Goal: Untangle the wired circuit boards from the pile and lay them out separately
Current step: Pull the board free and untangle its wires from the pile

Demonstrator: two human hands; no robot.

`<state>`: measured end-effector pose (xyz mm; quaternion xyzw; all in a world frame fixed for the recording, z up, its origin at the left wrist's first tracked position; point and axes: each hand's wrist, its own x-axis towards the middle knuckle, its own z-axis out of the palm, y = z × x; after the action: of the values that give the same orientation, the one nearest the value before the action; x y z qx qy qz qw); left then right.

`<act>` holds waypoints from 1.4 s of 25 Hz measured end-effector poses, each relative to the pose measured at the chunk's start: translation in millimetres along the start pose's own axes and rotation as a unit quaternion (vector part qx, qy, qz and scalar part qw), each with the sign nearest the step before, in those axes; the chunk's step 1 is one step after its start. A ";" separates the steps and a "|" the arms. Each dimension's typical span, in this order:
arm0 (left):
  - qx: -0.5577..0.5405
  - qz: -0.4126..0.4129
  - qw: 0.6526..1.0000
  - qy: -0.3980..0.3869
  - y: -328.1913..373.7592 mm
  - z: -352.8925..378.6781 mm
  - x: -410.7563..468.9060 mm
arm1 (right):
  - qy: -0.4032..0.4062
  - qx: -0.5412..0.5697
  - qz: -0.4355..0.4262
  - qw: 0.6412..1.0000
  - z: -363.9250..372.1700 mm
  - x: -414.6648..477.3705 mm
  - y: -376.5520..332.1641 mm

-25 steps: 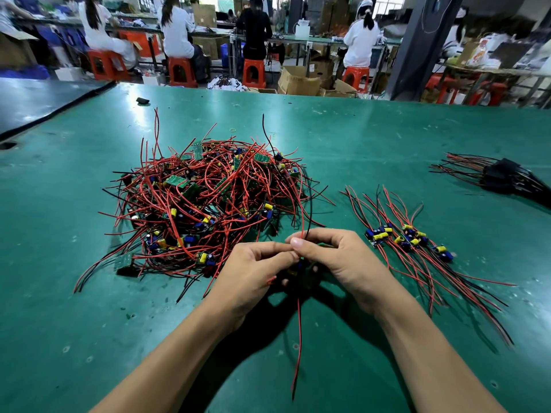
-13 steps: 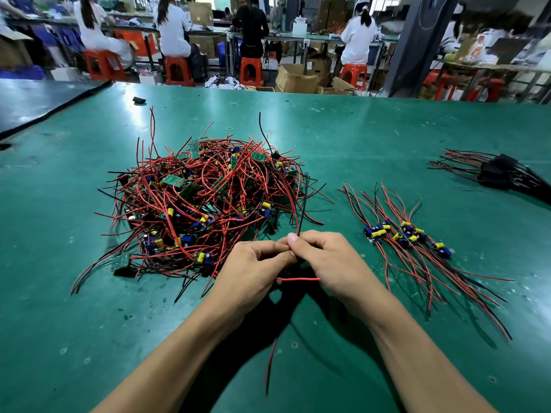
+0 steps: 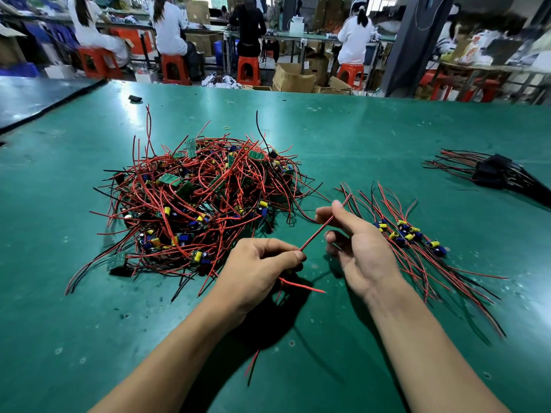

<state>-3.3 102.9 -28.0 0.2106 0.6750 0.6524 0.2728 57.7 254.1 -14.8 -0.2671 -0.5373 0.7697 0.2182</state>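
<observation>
A tangled pile [image 3: 199, 201] of small green circuit boards with red and black wires lies on the green table [image 3: 372, 138], left of centre. Several separated boards [image 3: 408, 234] lie fanned out in a row at the right. My left hand [image 3: 256, 272] is closed on one wired board, hidden in the fist, with red wires sticking out below and to the right. A red wire [image 3: 317, 232] runs taut from that fist up to my right hand [image 3: 357, 245], which pinches it between thumb and forefinger while the other fingers are spread.
A black bundle of wired parts [image 3: 501, 174] lies at the far right. A small black object [image 3: 135, 98] sits near the far left edge. A darker table [image 3: 32, 96] adjoins on the left. People sit on red stools [image 3: 173, 68] beyond the far edge.
My hands have drawn apart. The right hand has slid up and to the right along a red wire, pulling it straight, while the left hand keeps its hold.
</observation>
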 end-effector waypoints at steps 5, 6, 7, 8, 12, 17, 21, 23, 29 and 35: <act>-0.006 0.007 1.000 -0.027 -0.3 -4.0 2.9 | -0.053 0.178 0.053 0.981 -3.6 -1.2 -9.7; -0.013 0.008 1.000 -0.027 -0.4 -4.8 3.3 | -0.059 0.192 0.053 0.978 -3.1 -2.0 -10.6; -0.018 0.007 0.999 -0.028 -0.8 -5.1 3.4 | -0.062 0.204 0.053 0.976 -3.2 -2.0 -11.2; -0.019 0.005 0.999 -0.032 -1.4 -5.2 3.4 | -0.063 0.216 0.054 0.973 -3.9 -1.8 -12.1; -0.017 -0.020 0.998 -0.051 -2.6 -5.0 2.1 | -0.067 0.249 0.053 0.965 -6.8 -1.1 -12.3; -0.040 -0.016 0.999 -0.026 -2.3 -9.0 -0.6 | -0.058 0.026 -0.031 0.997 -6.3 -0.3 -0.2; -0.095 -0.017 0.995 -0.002 -3.6 -11.3 0.2 | -0.175 -0.144 -0.043 0.973 3.9 -8.8 18.7; -0.089 -0.004 0.996 -0.001 -3.9 -10.7 -0.4 | -0.205 -0.125 -0.033 0.970 8.6 -11.2 24.3; -0.098 -0.008 0.995 -0.016 1.3 -8.9 -1.5 | -0.081 -0.080 -0.014 0.993 8.6 -6.3 17.3; -0.067 -0.018 0.996 -0.054 1.1 -4.2 -2.4 | 0.008 0.179 0.052 0.983 -6.6 6.6 -6.5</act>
<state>-4.2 98.2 -26.7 0.2146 0.6177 0.6787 0.3344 57.2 265.0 -11.7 -0.2572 -0.3749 0.8614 0.2266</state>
